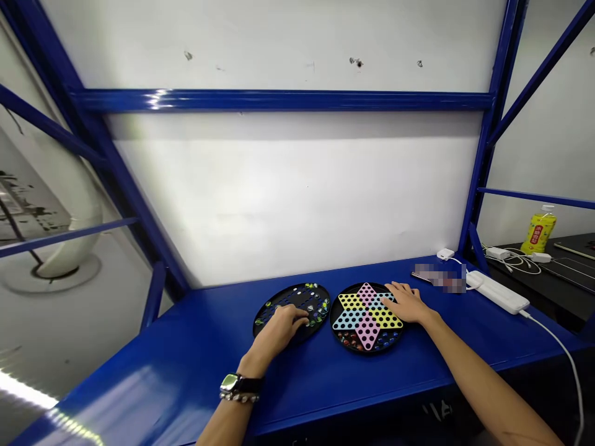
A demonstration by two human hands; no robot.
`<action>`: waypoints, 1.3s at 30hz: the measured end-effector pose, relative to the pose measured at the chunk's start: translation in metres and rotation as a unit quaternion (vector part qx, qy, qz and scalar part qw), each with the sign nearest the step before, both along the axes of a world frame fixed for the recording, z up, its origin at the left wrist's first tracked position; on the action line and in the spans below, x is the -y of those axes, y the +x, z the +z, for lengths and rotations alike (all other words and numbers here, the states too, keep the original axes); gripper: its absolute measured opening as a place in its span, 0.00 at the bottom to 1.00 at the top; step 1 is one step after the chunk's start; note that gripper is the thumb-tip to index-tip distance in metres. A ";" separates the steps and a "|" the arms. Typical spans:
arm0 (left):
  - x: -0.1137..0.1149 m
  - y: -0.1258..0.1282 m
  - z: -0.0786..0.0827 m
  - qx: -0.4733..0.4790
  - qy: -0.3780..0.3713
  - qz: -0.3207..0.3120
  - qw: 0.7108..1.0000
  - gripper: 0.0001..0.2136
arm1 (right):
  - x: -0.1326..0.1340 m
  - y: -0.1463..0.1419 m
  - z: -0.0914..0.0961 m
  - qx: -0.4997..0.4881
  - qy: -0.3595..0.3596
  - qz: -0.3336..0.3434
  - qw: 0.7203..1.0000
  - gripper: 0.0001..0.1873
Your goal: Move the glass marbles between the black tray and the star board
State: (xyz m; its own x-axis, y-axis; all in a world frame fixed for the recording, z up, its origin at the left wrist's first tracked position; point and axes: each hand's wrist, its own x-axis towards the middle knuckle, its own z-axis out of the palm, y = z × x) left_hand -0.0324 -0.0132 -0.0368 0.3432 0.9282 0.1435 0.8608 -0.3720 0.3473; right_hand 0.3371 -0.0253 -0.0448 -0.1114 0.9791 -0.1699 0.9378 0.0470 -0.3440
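Observation:
My left hand (282, 325) is over a round black tray (258, 320), its fingers curled and the thumb near the index fingertip in a pinch. Whatever may be between those fingertips is too small to make out. Green, yellow and clear marbles (320, 308) lie around the tray's outer part. Beside it stands a round Chinese checkers board (368, 331) with a pink, yellow and light-blue star full of holes. Red marbles (349, 339) and blue marbles (387, 338) sit in its front rim sections. My right hand (406, 302) rests on the board's right edge, fingers stretched out.
Both round trays stand on a blue metal tabletop (195, 347) in front of a white wall. At the right are a partly blurred phone (437, 277), a white power strip (497, 291) with cables, and a yellow drink bottle (539, 232). Blue frame posts (483, 136) flank the table.

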 end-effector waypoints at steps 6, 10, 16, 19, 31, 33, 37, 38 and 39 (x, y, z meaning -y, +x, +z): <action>0.005 0.025 0.026 0.083 0.045 -0.006 0.996 0.18 | 0.000 0.000 0.000 -0.006 -0.003 0.003 1.000 0.42; -0.004 0.065 0.037 0.076 0.016 -0.084 0.993 0.16 | -0.002 0.001 0.000 -0.009 0.000 -0.001 1.000 0.43; -0.019 0.088 0.030 0.052 -0.057 -0.102 0.992 0.16 | -0.002 0.003 -0.001 0.003 -0.004 0.000 1.000 0.42; -0.018 0.073 0.032 0.088 -0.017 -0.088 0.992 0.18 | 0.000 0.002 0.001 0.011 -0.006 0.001 1.000 0.42; -0.018 0.048 0.025 0.019 -0.038 -0.051 0.998 0.15 | 0.000 0.003 0.001 0.018 -0.009 0.002 1.000 0.42; -0.016 0.051 0.027 0.024 -0.011 -0.059 0.998 0.14 | -0.001 0.003 0.000 0.011 -0.007 0.001 1.000 0.43; -0.011 0.053 0.029 0.017 -0.014 -0.067 0.997 0.12 | -0.001 0.004 -0.001 0.001 -0.004 0.000 1.000 0.43; -0.011 0.053 0.029 0.010 -0.026 -0.067 0.997 0.12 | -0.001 0.004 0.000 -0.003 -0.004 0.000 1.000 0.43; -0.011 0.053 0.029 0.004 -0.035 -0.067 0.997 0.13 | 0.000 0.003 0.001 -0.007 -0.004 -0.001 1.000 0.43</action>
